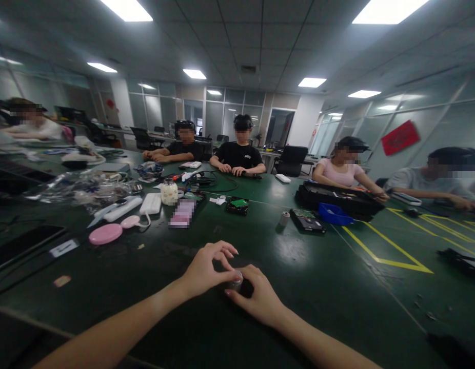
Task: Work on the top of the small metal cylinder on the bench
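Note:
A small grey cylindrical object (236, 280) stands on the green tabletop (299, 277) near the middle, between my hands. My right hand (260, 294) is curled round it, with thumb and fingers at its sides. My left hand (210, 266) reaches in from the left; its thumb lies on the object's top, while the other fingers are raised and apart from the thumb. The hands partly hide the object, so its details are unclear.
A similar small cylinder (284, 219) stands beyond my right hand, beside a hard drive (307, 221) and a blue tray (335, 214). Left lie a pink disc (105, 233), a phone (182, 212) and a jar (169, 192). Several people sit around the table.

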Demonstrator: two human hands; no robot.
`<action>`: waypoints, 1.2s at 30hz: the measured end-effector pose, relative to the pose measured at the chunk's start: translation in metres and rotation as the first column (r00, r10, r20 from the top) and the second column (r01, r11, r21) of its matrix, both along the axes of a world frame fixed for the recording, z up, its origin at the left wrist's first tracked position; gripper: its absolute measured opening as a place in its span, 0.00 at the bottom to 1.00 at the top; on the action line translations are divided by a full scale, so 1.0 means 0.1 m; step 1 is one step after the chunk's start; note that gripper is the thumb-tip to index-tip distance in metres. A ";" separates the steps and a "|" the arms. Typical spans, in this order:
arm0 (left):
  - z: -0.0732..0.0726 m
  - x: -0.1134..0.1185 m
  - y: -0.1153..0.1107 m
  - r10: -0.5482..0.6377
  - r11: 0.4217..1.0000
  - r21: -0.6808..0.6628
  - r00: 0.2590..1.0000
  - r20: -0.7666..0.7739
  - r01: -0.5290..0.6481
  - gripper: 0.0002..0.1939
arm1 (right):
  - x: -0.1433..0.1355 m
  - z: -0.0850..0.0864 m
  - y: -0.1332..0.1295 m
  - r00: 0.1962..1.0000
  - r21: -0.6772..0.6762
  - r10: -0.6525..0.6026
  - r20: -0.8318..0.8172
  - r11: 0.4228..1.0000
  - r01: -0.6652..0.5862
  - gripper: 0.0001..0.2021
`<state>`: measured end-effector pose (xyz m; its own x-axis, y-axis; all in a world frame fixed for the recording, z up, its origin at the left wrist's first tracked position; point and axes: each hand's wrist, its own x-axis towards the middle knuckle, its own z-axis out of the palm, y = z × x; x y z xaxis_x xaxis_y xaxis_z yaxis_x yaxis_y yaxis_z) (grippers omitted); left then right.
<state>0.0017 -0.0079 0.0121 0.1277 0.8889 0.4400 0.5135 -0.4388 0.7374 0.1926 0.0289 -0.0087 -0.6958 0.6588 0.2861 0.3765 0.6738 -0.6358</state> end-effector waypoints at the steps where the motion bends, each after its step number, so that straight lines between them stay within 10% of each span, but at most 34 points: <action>1: -0.01 0.00 0.01 -0.001 1.000 -0.015 1.000 0.025 0.002 0.16 | 0.00 0.00 0.00 1.000 -0.003 0.003 -0.003 1.000 -0.003 0.13; 16: 0.13 0.08 -0.05 -0.045 0.998 0.038 0.987 -0.156 0.051 0.17 | -0.02 -0.09 0.03 1.000 0.029 -0.003 -0.018 1.000 0.003 0.09; 27: -0.02 -0.06 0.11 -0.058 0.998 0.036 0.955 0.290 0.050 0.12 | -0.01 -0.03 0.02 1.000 -0.007 -0.010 0.008 1.000 0.010 0.14; 36: -0.32 -0.40 0.45 -0.091 0.974 -0.205 0.996 0.021 0.093 0.16 | 0.01 0.00 -0.01 1.000 -0.016 -0.018 0.020 1.000 0.018 0.14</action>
